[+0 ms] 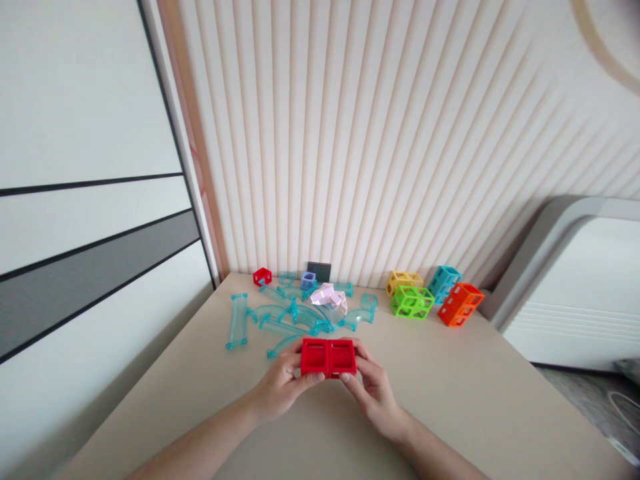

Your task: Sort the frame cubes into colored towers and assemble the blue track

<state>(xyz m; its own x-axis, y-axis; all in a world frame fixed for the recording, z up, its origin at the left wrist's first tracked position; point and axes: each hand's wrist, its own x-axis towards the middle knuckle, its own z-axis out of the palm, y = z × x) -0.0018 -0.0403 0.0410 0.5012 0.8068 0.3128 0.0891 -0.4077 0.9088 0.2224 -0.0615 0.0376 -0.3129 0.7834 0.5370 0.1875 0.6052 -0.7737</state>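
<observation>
Both my hands hold a red double-cube frame block (329, 357) just above the beige table (450, 393), near its middle. My left hand (283, 383) grips the block's left end with fingers curled round it. My right hand (373, 385) pinches the right end the same way. Just behind the block lies a heap of clear teal track pieces (280, 317), curved and straight.
At the back stand a small red cube (262, 276), a lilac cube (307, 280), a pale pink piece (329, 295) and a dark wall socket (319, 271). Yellow (403, 281), green (412, 301), cyan (444, 281) and orange (461, 304) frame blocks cluster back right. A white unit (575, 293) stands at right.
</observation>
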